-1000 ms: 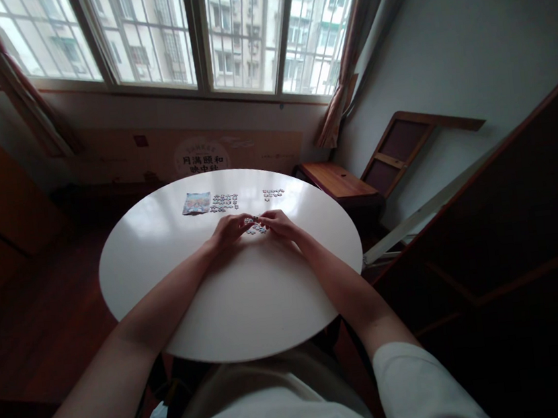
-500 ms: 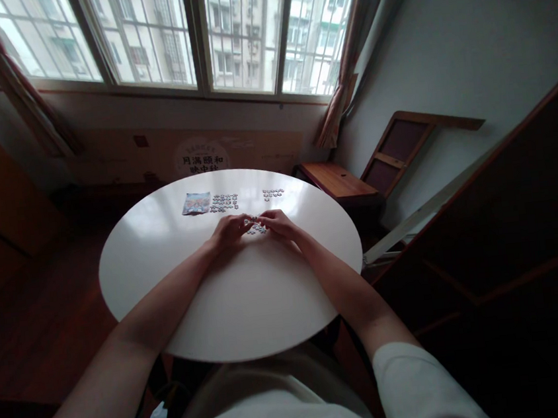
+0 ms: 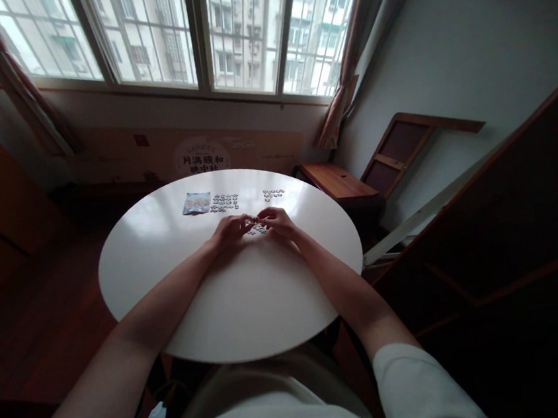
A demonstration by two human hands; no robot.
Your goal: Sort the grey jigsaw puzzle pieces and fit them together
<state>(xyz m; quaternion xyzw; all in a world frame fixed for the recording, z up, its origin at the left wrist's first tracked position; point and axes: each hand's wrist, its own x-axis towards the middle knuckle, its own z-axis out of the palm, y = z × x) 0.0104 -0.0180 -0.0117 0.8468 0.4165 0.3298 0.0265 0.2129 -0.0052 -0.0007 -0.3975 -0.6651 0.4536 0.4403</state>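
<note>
Puzzle piece (image 3: 255, 220); between left hand (image 3: 233, 230) and right hand (image 3: 279, 222), over white table (image 3: 249, 305); left seemingly pinching it; right's hold can't be made out; likely light, stiff; best held by edges

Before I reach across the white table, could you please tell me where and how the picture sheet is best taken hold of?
I'd pinch the picture sheet by its left edge, coming from the left: it lies flat, and rows of puzzle pieces sit close beside its right edge.

Head-worn view, facing forward, down at hands (image 3: 231, 229)
</note>
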